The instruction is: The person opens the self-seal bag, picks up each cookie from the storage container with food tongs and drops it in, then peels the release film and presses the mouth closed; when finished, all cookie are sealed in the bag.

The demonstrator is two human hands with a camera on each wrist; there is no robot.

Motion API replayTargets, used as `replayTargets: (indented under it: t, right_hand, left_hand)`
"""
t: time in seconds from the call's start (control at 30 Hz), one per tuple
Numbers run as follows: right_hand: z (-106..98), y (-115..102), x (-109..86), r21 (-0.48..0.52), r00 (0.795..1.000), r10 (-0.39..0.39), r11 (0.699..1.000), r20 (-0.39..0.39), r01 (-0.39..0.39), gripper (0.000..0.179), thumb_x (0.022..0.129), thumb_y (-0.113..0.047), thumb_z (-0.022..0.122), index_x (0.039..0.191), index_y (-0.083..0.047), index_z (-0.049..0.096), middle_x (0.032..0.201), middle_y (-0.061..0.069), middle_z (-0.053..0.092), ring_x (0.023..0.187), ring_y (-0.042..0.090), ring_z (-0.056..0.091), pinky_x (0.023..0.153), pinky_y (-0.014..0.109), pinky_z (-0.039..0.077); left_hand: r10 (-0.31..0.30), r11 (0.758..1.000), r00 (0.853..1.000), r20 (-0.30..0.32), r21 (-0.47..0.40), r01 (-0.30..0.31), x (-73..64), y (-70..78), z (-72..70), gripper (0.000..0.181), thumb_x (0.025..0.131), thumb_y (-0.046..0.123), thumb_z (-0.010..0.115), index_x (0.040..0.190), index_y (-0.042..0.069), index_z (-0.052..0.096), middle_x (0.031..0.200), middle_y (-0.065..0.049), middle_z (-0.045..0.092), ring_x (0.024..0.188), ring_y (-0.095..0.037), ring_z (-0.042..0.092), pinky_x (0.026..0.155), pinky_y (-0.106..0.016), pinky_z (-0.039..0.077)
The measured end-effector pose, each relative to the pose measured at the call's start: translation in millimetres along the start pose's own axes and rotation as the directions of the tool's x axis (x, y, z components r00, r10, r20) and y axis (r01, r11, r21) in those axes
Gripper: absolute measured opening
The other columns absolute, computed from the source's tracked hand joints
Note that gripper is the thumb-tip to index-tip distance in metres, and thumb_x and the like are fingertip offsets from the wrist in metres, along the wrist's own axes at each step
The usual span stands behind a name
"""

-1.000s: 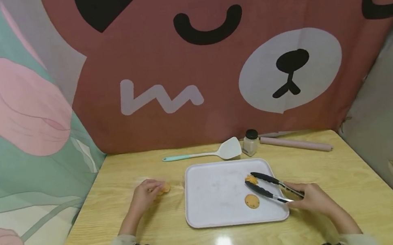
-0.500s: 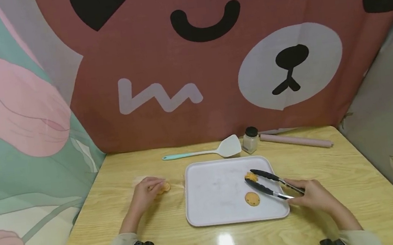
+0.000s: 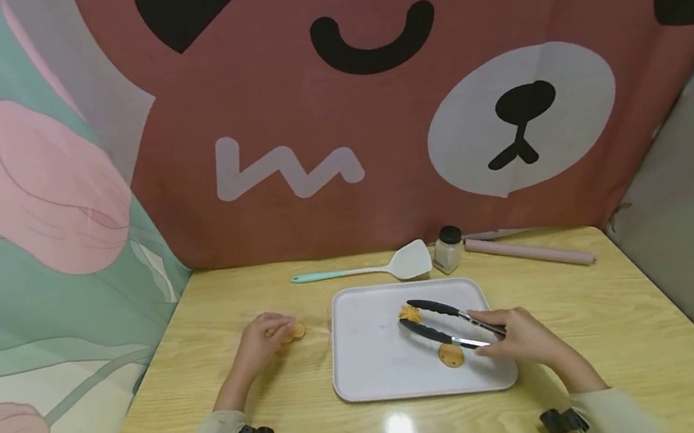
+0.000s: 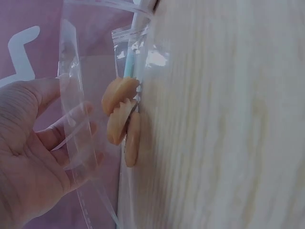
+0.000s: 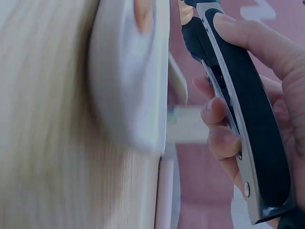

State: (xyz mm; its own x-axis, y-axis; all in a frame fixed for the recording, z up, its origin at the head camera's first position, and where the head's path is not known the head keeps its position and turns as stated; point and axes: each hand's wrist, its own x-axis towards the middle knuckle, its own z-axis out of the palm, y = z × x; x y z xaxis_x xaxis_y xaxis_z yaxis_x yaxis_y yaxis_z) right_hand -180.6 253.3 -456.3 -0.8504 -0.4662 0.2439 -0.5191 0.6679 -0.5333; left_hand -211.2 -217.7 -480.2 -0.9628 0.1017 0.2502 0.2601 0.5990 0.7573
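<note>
My left hand point(image 3: 261, 342) pinches the upper side of a clear plastic bag point(image 4: 71, 100) between thumb and fingers. Several golden cookies point(image 4: 121, 114) lie inside it, close to the tabletop. In my right hand point(image 3: 521, 339) is a pair of black-and-silver tongs point(image 3: 427, 331), thumb pressed on one arm and fingers curled under the other. Between the tong tips sits a scalloped, flower-shaped cookie point(image 3: 409, 313), over the middle of a white tray point(image 3: 373, 372). A round cookie point(image 3: 451, 357) lies on the tray, partly overlapped by the lower tong arm.
Behind the tray lies a white spatula point(image 3: 409, 261) with a mint handle. Beside it stand a small black-lidded jar point(image 3: 448, 250) and a long pink roll point(image 3: 530, 252). A printed bear curtain point(image 3: 296, 223) closes off the table's back edge.
My right hand has carried the tongs and the flower-shaped cookie leftward, from the tray's right side toward its middle. The left hand stays in place at the bag.
</note>
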Motion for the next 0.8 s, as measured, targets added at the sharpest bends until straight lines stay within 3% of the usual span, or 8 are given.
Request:
replayTargets:
  t: [0.27,0.4,0.43,0.5,0.57,0.67,0.77,0.8]
  right_hand:
    - [34,-27,38.2,0.091,0.99,-0.036,0.996,0.14,0.024,0.063,0.071,-0.031,0.084,0.124,-0.004,0.062,0.115,0.012,0.066,0.09,0.006,0.059,0.076,0.027,0.052]
    - [47,-42,63.4,0.127,0.975,-0.106,0.989,0.194,0.082,0.063,0.074,-0.032,0.082,0.127,-0.005,0.06,0.119,0.012,0.063,0.082,0.008,0.058,0.077,0.027,0.051]
    - [50,-45,69.8,0.132,0.972,-0.121,0.987,0.203,0.096,0.063,0.074,-0.033,0.081,0.127,-0.005,0.06,0.12,0.011,0.063,0.088,0.009,0.058,0.079,0.028,0.051]
    - [56,-50,82.0,0.167,0.964,-0.14,0.98,0.226,0.103,0.063,0.074,-0.031,0.081,0.127,-0.005,0.059,0.121,0.012,0.063,0.078,0.009,0.054,0.074,0.025,0.049]
    - [63,-53,91.9,0.193,0.958,-0.153,0.975,0.242,0.106,0.063,0.074,-0.03,0.082,0.128,-0.005,0.059,0.113,0.012,0.066,0.068,0.005,0.047,0.069,0.023,0.046]
    - [72,-57,101.5,0.22,0.954,-0.148,0.971,0.262,0.091,0.062,0.074,-0.028,0.082,0.128,-0.005,0.059,0.088,0.013,0.068,0.056,0.004,0.031,0.059,0.021,0.039]
    - [80,-60,107.1,0.221,0.951,-0.158,0.97,0.266,0.099,0.061,0.074,-0.027,0.082,0.126,-0.005,0.06,0.08,0.013,0.066,0.057,0.003,0.033,0.057,0.019,0.037]
    - [82,-62,108.8,0.213,0.95,-0.164,0.971,0.267,0.108,0.061,0.073,-0.026,0.083,0.126,-0.005,0.061,0.085,0.013,0.068,0.058,0.003,0.035,0.056,0.019,0.037]
  left_hand:
    - [0.002,1.0,1.0,0.025,0.005,-0.002,-2.7,0.8,-1.5,0.016,0.088,0.013,0.067,0.1,0.006,0.074,0.103,-0.009,0.067,0.101,-0.028,0.06,0.091,-0.048,0.047]
    - [0.012,1.0,0.999,0.031,0.024,-0.012,-3.2,2.0,-4.4,0.016,0.088,0.012,0.067,0.101,0.006,0.074,0.104,-0.01,0.067,0.101,-0.029,0.06,0.091,-0.048,0.047]
    - [0.007,1.0,0.999,0.034,0.027,-0.008,-3.3,2.4,-5.4,0.016,0.088,0.012,0.067,0.101,0.006,0.074,0.104,-0.01,0.067,0.102,-0.029,0.06,0.091,-0.049,0.047]
    - [0.004,1.0,0.999,0.034,0.029,-0.005,-3.0,2.2,-6.8,0.016,0.088,0.013,0.067,0.102,0.006,0.074,0.105,-0.01,0.067,0.102,-0.029,0.06,0.09,-0.049,0.047]
    - [0.002,1.0,1.0,0.031,0.03,-0.003,-2.8,2.3,-7.7,0.016,0.088,0.013,0.067,0.102,0.007,0.074,0.105,-0.01,0.067,0.102,-0.029,0.06,0.09,-0.049,0.047]
    - [0.008,1.0,1.0,0.026,0.019,-0.008,-3.2,0.9,-8.2,0.017,0.088,0.013,0.067,0.102,0.006,0.073,0.105,-0.01,0.067,0.103,-0.029,0.06,0.092,-0.05,0.047]
    - [0.004,1.0,0.999,0.038,0.021,-0.005,-4.8,0.2,-8.4,0.018,0.089,0.015,0.067,0.103,0.007,0.073,0.106,-0.009,0.067,0.103,-0.03,0.06,0.092,-0.051,0.046]
    - [0.002,1.0,0.999,0.04,0.019,-0.003,-5.3,0.3,-8.7,0.018,0.089,0.015,0.067,0.103,0.007,0.073,0.105,-0.009,0.067,0.103,-0.03,0.059,0.092,-0.051,0.046]
